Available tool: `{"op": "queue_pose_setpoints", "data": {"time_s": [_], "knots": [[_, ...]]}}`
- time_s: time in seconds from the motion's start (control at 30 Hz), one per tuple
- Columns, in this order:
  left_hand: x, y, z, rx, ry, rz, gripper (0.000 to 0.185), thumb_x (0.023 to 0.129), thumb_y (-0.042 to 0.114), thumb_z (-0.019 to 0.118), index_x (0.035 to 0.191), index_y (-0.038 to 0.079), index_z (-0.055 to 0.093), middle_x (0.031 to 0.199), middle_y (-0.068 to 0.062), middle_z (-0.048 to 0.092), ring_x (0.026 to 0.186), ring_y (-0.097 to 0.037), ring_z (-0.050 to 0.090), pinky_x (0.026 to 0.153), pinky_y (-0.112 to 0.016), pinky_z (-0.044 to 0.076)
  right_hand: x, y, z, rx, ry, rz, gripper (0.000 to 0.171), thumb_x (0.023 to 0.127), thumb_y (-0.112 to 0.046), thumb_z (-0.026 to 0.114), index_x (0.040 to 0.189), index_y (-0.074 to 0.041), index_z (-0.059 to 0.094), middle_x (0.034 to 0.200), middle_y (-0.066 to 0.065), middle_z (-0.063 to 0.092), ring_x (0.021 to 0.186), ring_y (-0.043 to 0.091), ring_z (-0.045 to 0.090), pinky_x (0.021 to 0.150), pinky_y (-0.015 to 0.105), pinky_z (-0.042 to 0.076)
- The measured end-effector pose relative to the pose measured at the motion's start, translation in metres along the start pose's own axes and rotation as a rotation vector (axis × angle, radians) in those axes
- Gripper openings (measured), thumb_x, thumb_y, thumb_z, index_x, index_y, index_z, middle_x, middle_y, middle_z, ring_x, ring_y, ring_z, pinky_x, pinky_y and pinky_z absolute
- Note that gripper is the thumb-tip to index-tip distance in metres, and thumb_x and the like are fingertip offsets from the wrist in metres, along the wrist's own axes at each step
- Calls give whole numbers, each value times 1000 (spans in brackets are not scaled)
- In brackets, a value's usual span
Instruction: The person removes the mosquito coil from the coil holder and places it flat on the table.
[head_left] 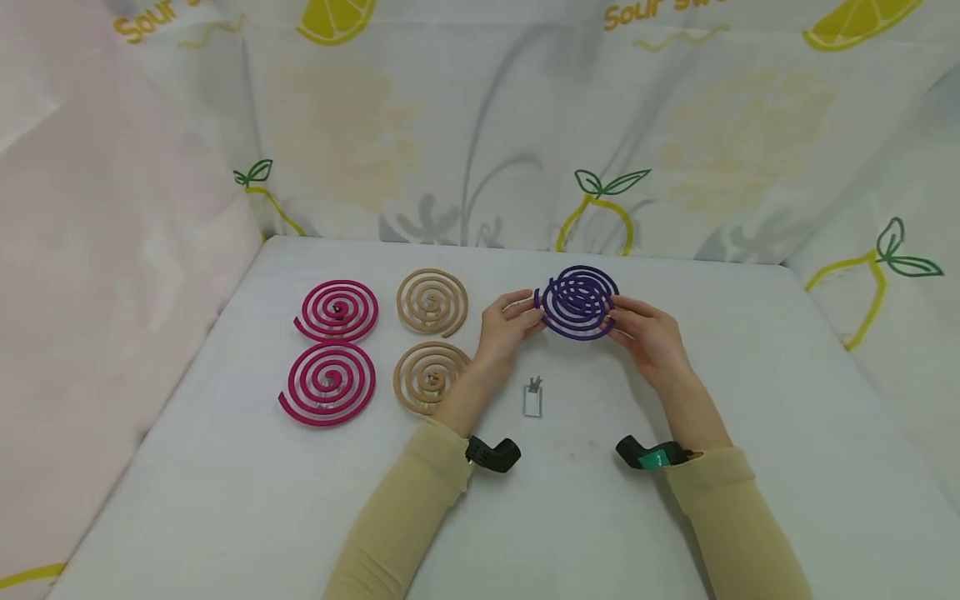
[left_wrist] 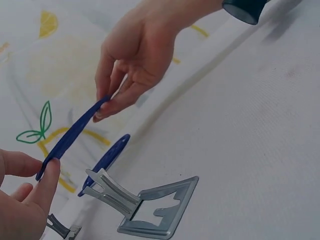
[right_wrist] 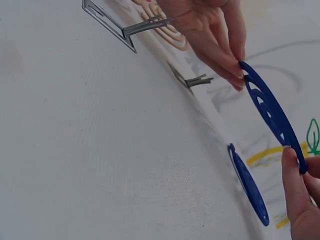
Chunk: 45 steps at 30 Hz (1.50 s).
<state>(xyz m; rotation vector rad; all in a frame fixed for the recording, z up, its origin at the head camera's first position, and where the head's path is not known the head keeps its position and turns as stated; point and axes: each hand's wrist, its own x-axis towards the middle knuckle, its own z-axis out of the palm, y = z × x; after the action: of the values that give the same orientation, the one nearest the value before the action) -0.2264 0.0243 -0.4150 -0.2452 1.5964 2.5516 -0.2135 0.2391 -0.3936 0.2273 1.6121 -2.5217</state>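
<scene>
pinching a purple coil (head_left: 576, 302) — left hand (head_left: 508, 323), right hand (head_left: 649, 334) — above the table (head_left: 750, 467).

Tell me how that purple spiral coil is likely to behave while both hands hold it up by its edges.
The purple coil probably stays stiff: pinched only at its rim by the left hand and right hand, it spans flat without sagging. Its thin spiral arms look brittle, so squeezing might snap them. It seems light, held by fingertips alone.
</scene>
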Motion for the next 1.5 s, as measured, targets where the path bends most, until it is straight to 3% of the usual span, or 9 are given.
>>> {"op": "queue_pose_setpoints", "data": {"time_s": [0.33,0.5,0.6,0.73,0.83,1.03,1.23,1.37,1.5], "knots": [[-5,-1,4,67,9,38,47,87,-16,61,133,-7,54,131,-25,62,87,-15,65,82,-26,61,4,-1,-7,-89,-14,-35,25,95,9,58,93,-9,75,93,2,74,79,12,72,78,23,60],[-5,-4,3,109,-67,20,48,89,-17,57,135,-8,52,134,-26,59,96,-20,66,85,-26,60,5,-1,-16,-144,1,-28,22,94,7,60,97,-10,75,95,-2,74,83,8,71,79,20,59],[-6,-6,2,163,-110,-1,49,90,-15,57,138,-8,51,136,-26,58,100,-22,66,88,-27,59,4,-2,-19,-188,33,-19,20,93,6,62,107,-5,72,96,-3,73,84,7,70,78,19,59],[-8,-7,2,242,-138,-30,48,90,-11,58,137,-7,52,137,-23,58,102,-22,66,92,-27,57,4,-3,-21,-265,85,-17,39,92,8,63,130,9,57,95,-6,72,85,5,68,77,18,59],[-9,-9,2,299,-156,-39,48,90,-8,59,137,-8,52,137,-24,59,111,-26,66,94,-28,56,3,-3,-22,-321,109,-10,52,91,9,63,139,14,45,91,-8,72,84,3,68,76,17,59],[-11,-8,3,415,-169,-36,44,93,-2,58,136,-7,54,134,-25,61,123,-30,61,99,-28,53,3,-3,-25,-393,117,10,53,92,9,61,141,16,42,84,-9,72,81,2,68,77,18,59],[-12,-7,3,432,-169,-54,44,94,0,57,137,-8,53,137,-25,59,126,-31,59,101,-30,53,4,-3,-30,-452,111,29,54,91,9,62,141,17,41,80,-11,72,79,1,69,75,17,59],[-12,-7,3,407,-173,-65,47,93,-3,56,139,-8,50,138,-26,57,123,-31,61,99,-30,54,4,-4,-32,-501,113,29,54,92,7,62,141,15,42,81,-13,72,80,-1,69,74,16,58],[-13,-6,3,409,-188,-75,48,92,-6,55,140,-7,49,134,-26,60,105,-25,67,93,-30,57,5,-4,-35,-583,117,26,52,93,4,63,141,12,45,82,-15,71,81,-3,68,74,15,58]]}}
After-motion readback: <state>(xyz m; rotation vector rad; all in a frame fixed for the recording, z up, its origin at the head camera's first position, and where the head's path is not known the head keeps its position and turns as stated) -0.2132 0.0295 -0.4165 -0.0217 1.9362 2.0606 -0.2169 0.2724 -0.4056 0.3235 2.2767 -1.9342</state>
